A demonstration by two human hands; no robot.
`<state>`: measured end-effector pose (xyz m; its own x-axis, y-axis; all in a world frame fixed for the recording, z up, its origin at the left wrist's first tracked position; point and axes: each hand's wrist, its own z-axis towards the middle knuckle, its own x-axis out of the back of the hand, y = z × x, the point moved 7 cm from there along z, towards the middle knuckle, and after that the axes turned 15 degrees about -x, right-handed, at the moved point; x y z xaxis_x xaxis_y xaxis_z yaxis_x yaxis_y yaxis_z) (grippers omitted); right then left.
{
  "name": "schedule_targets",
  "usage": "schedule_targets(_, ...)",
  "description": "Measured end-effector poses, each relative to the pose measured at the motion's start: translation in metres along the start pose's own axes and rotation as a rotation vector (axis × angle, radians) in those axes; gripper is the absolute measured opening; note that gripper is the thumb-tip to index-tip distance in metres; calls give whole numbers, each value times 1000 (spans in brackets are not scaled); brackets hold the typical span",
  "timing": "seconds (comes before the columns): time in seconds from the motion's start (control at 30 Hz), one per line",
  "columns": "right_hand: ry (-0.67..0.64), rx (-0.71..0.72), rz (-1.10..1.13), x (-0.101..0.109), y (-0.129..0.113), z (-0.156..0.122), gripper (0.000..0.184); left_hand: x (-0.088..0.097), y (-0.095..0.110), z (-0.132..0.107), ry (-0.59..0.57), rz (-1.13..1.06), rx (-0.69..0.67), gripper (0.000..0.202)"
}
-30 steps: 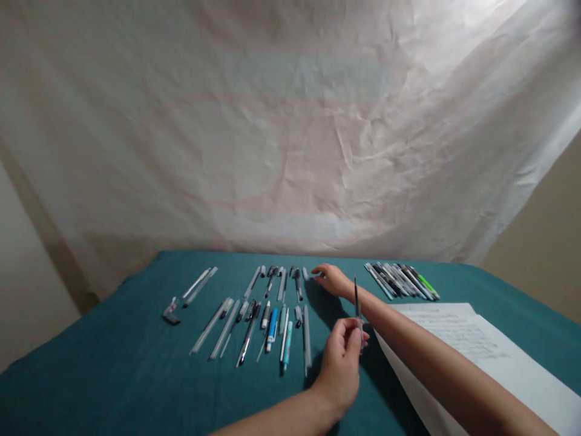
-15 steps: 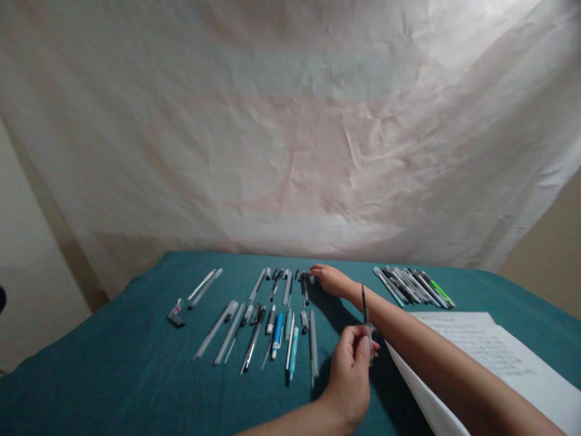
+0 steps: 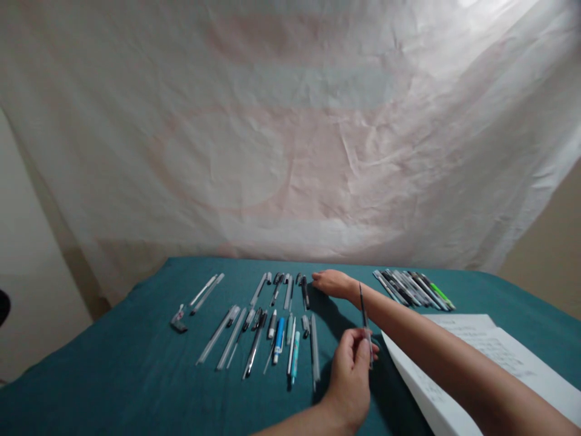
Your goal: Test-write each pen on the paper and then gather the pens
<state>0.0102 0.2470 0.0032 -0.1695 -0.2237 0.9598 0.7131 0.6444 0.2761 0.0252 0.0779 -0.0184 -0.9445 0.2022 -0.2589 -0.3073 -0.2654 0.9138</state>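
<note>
My left hand pinches a thin, dark-tipped pen refill with a clear lower end, upright above the near part of the table. Crossing behind it, my right arm reaches to the back row of pens. There my right hand rests low over the cloth with fingers drawn together. Whatever they hold is hidden. Just left of those fingertips lies a black pen with a small cap beside it. Nearer to me, left of my left hand, are a clear pen barrel and a patterned turquoise pen.
More pens, barrels and caps lie in two rows, among them a blue pen. A correction-tape-like piece sits at the left. Back right is a bundle of pens. Written paper sheets cover the right side of the green cloth.
My right hand's fingers have drawn closer together at the back row and lie slightly lower in view. My left hand still holds the refill in nearly the same spot. The view has shifted slightly.
</note>
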Motion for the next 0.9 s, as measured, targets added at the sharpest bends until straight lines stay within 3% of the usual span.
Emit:
schedule_targets(0.53, -3, -12, -60, -3, 4, -14, 19, 0, 0, 0, -1, -21, -12, 35)
schedule_targets(0.7, -44, -37, -32, -6, 6, -45, 18, -1, 1, 0, -11, 3, -25, 38)
schedule_targets(0.9, -62, -12, 36, 3, -11, -107, 14, -6, 14, -4, -64, 38, -95, 34)
